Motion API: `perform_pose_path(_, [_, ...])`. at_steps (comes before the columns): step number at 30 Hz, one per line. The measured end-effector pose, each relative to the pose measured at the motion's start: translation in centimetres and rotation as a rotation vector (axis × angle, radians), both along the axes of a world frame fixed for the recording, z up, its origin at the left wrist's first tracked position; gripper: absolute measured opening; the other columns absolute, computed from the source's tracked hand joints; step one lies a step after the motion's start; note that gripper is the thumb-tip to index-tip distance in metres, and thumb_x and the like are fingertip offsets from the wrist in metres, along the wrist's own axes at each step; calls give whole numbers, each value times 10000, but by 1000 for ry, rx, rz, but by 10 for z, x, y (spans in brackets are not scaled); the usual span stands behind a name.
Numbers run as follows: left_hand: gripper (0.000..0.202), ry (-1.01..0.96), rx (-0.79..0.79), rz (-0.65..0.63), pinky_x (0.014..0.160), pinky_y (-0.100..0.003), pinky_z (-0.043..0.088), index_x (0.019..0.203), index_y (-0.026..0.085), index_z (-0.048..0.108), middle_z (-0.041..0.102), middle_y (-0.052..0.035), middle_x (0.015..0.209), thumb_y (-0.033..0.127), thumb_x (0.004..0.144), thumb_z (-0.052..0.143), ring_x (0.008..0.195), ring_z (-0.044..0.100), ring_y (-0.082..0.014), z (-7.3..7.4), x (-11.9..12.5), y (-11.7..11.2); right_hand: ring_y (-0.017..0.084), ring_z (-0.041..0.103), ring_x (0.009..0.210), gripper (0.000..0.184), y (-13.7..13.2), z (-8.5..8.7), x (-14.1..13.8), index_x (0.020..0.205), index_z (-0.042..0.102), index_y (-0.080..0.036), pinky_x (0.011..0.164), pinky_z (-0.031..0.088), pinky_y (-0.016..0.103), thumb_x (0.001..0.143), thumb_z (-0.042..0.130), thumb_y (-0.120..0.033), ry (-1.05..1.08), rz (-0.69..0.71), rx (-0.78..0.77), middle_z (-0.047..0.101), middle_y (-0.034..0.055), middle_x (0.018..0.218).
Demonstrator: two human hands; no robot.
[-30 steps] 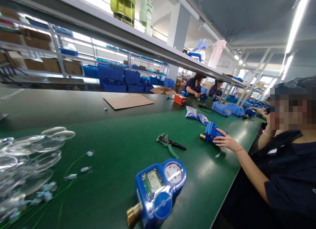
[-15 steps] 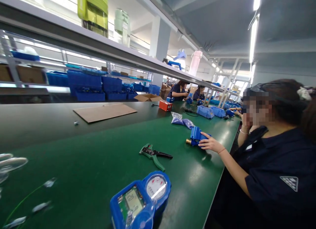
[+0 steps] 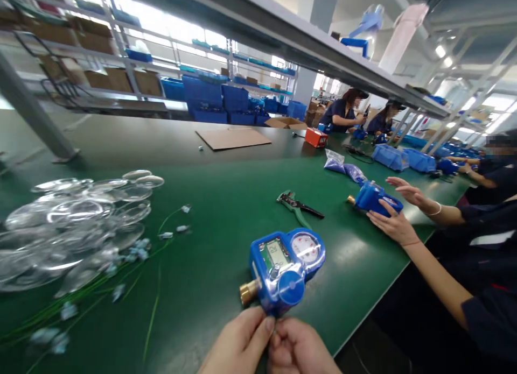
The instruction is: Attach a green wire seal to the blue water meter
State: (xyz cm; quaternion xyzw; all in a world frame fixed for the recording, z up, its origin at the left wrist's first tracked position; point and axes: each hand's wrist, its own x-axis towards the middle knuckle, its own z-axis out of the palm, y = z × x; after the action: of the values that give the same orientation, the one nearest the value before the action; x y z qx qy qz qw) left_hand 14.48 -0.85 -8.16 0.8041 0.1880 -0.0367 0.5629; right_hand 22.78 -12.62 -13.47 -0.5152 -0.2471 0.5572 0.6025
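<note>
My left hand [image 3: 242, 339] and my right hand [image 3: 299, 348] are together at the bottom of the view, fingertips pinched close to the near end of a blue water meter [image 3: 278, 304]. Whatever sits between the fingers is too small to make out. The meter lies on the green table, its display and round dial facing up, with a brass threaded end [image 3: 248, 292] sticking out to the left. Beyond it lies a pair of green-and-black wire strippers [image 3: 299, 208]. Left of my hands are thin green wires [image 3: 91, 282] with small pale-blue and clear tags [image 3: 139, 250].
Clear round covers [image 3: 81, 210] are heaped at the left. On the right, a co-worker's hands [image 3: 398, 223] hold another blue meter [image 3: 374, 196]. Farther back are purple-filled bags [image 3: 343, 167], a red box [image 3: 316, 138], a cardboard sheet [image 3: 234, 138] and blue bins [image 3: 391, 156]. A shelf [image 3: 307, 46] crosses overhead.
The view has swung left and down, bringing the heap of covers in. Both my hands have come into view at the meter. The co-worker's second hand has moved down toward their meter.
</note>
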Motion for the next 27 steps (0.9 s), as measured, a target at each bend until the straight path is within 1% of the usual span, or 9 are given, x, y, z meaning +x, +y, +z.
perform_pose_path(3, [342, -10, -13, -45, 710, -259, 406, 787, 149, 566, 600, -50, 788, 414, 877, 368, 760, 543, -202, 3, -1, 1, 75, 248, 296, 497, -3, -12, -28, 656, 387, -237, 304, 240, 199, 697, 409, -731, 64, -210, -161, 316, -73, 424])
perform_pose_path(7, [402, 8, -162, -119, 665, -241, 380, 781, 123, 554, 533, -25, 746, 485, 860, 398, 706, 464, -170, 3, -2, 8, 256, 594, 731, 393, -28, -12, -26, 951, 557, -257, 657, 487, 396, 838, 448, -618, -731, -359, -187, 614, 78, 779])
perform_pose_path(11, [437, 70, -236, -113, 510, -218, 262, 680, 148, 468, 378, 26, 607, 558, 822, 416, 574, 310, -123, 7, -2, 10, 321, 585, 922, 429, -44, 10, -6, 1099, 588, -251, 759, 514, 463, 849, 476, -581, -958, -279, 28, 621, 109, 988])
perform_pose_path(14, [423, 79, -247, -91, 494, -225, 219, 648, 159, 446, 357, 29, 575, 544, 816, 407, 556, 290, -121, 9, -3, 5, 287, 565, 1004, 495, -59, 41, 47, 1215, 533, -260, 767, 539, 452, 857, 451, -592, -980, -258, 155, 598, 41, 1089])
perform_pose_path(17, [404, 72, -224, -66, 538, -236, 269, 659, 154, 457, 400, 3, 631, 530, 798, 408, 602, 337, -137, 4, -6, -1, 272, 532, 1095, 407, -96, 65, 141, 1202, 548, -321, 736, 548, 426, 906, 360, -527, -1018, -327, 224, 600, -14, 1102])
perform_pose_path(19, [374, 78, -200, -51, 553, -249, 288, 678, 155, 463, 411, -6, 654, 502, 799, 393, 619, 356, -147, -2, -8, -4, 281, 518, 1129, 301, -127, 63, 211, 1041, 659, -349, 689, 549, 370, 895, 420, -457, -1192, -350, 257, 649, -3, 1014])
perform_pose_path(22, [300, 95, -164, -36, 552, -259, 300, 675, 160, 473, 417, -4, 639, 425, 789, 391, 604, 366, -148, -12, -10, -5, 316, 460, 1189, 404, -151, 36, 291, 1000, 693, -299, 701, 543, 434, 921, 311, -408, -1338, -457, 316, 656, 3, 995])
perform_pose_path(25, [251, 111, -148, -36, 525, -254, 307, 661, 163, 497, 442, -6, 614, 376, 766, 415, 581, 390, -150, -17, -11, -3, 342, 417, 1221, 374, -133, 25, 313, 1039, 675, -305, 689, 552, 468, 909, 345, -421, -1367, -454, 419, 650, -4, 1007])
perform_pose_path(27, [293, 99, -145, -19, 520, -253, 332, 658, 165, 533, 474, -10, 604, 423, 771, 450, 574, 426, -158, -14, -12, 0, 336, 385, 1247, 286, -109, 44, 299, 1018, 665, -378, 656, 561, 443, 871, 440, -477, -1323, -358, 458, 648, -29, 1008])
